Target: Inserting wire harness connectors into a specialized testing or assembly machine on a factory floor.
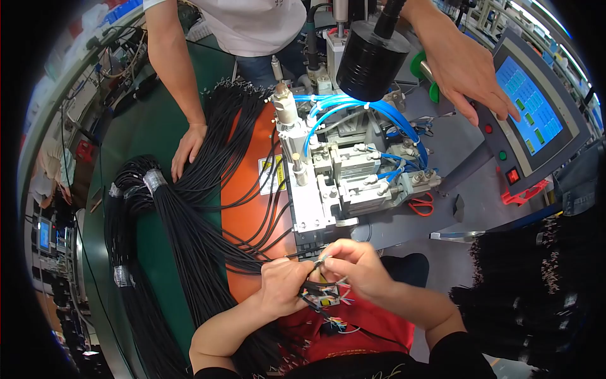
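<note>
Apparently at wire-end handling, with black cables [322, 287] gripped in closed left hand [284, 285], one end pinched between thumb and finger of right hand [358, 268], just before metal machine [360, 165]; probably calling next for firm left hold, fine right fingertip work.

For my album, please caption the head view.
Left hand and right hand handle black cables beside a blue-tubed machine, with a co-worker's hand over a touchscreen.
</note>
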The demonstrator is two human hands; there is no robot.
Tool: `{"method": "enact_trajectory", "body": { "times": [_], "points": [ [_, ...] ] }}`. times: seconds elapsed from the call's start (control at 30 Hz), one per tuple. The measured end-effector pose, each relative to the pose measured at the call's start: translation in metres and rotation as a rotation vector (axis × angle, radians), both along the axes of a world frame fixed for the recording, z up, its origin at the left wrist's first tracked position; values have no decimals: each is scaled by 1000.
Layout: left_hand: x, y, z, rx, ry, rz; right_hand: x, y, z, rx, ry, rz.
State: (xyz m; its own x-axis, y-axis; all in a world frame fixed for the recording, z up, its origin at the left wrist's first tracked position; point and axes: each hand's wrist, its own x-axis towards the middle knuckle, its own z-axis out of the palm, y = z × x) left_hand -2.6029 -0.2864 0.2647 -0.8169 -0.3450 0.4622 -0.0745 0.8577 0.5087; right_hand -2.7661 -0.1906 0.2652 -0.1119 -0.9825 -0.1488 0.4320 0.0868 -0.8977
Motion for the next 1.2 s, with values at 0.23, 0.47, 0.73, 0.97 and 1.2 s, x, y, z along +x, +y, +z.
{"method": "enact_trajectory", "body": {
  "times": [0.23,0.47,0.73,0.97,1.2],
  "points": [
    [4,-13,5,573,-1,-161,-11,-8,-6,-223,115,22],
    [4,-24,5,699,-117,-320,-48,-21,15,-261,480,386],
    [-1,-5,4,350,103,-41,0,-9,-10,-223,64,-63],
    [2,-15,4,650,1,-90,-28,-16,1,-296,197,165],
    [6,-20,11,811,-129,-142,-33,-20,3,-206,95,323]
  ]
}}
